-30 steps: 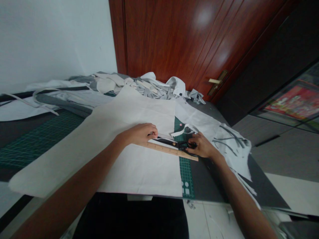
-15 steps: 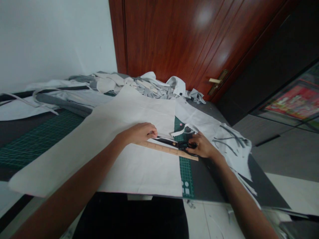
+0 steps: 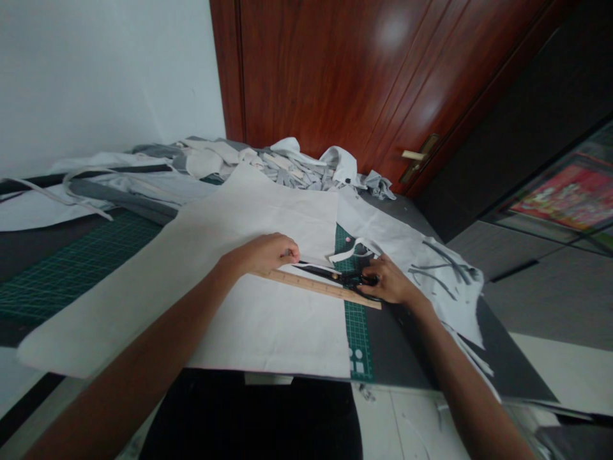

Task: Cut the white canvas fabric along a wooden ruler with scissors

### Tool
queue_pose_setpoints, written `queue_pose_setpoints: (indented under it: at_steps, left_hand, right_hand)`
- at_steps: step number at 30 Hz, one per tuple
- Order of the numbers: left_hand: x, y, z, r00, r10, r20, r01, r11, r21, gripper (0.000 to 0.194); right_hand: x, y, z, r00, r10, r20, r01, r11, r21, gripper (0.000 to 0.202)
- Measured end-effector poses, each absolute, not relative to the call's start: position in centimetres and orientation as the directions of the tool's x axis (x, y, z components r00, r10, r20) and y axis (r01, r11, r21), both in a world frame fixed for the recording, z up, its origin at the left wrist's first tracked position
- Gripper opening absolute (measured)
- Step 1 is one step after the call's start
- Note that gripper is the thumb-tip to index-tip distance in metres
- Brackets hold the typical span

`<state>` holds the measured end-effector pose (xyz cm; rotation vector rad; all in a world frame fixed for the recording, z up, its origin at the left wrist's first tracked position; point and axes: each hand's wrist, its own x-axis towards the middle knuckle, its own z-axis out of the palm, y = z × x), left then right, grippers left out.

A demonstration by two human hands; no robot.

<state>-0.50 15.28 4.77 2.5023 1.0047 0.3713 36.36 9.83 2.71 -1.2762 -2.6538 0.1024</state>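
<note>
A large off-white fabric piece (image 3: 268, 332) lies over the table with a slit across its middle. My right hand (image 3: 389, 280) is closed round the handles of black scissors (image 3: 352, 280), whose blades point left along the slit. Just beyond the blade tips, my left hand (image 3: 275, 252) pinches the fabric at the cut edge. A narrow white strip (image 3: 318, 267) runs beside the blades, and its curled end (image 3: 348, 254) lies near my right hand. Below the scissors a wooden ruler (image 3: 311, 284) lies on the fabric, its left end close to my left wrist.
Under the fabric, a green cutting mat (image 3: 357, 332) shows. Grey strips lie on another pale fabric piece (image 3: 445, 281) at right. A scrap pile (image 3: 306, 167) sits along the back by a wooden door (image 3: 330, 76). Folded cloth (image 3: 129, 195) lies at left.
My left hand has shifted slightly left and up along the cut, away from the blade tips. The right hand and scissors look nearly still.
</note>
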Motion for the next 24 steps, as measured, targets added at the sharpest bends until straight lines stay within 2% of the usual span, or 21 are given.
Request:
queue_pose_setpoints:
  at_steps: [11,18,24]
  left_hand:
    - [-1.0,14.6,6.1,0.66,0.751,0.009,0.652,-0.579,0.489,0.022]
    - [-1.4,14.6,6.2,0.662,0.749,0.022,0.626,-0.568,0.534,0.02]
    - [-1.1,14.5,6.0,0.67,0.742,0.008,0.643,-0.586,0.493,0.024]
  right_hand:
    - [36.2,9.8,2.9,-0.619,0.769,0.16,0.765,0.636,-0.099,0.039]
    - [36.4,9.8,2.7,-0.628,0.757,0.178,0.754,0.649,-0.098,0.038]
    - [36.5,9.8,2.8,-0.625,0.76,0.175,0.756,0.646,-0.107,0.039]
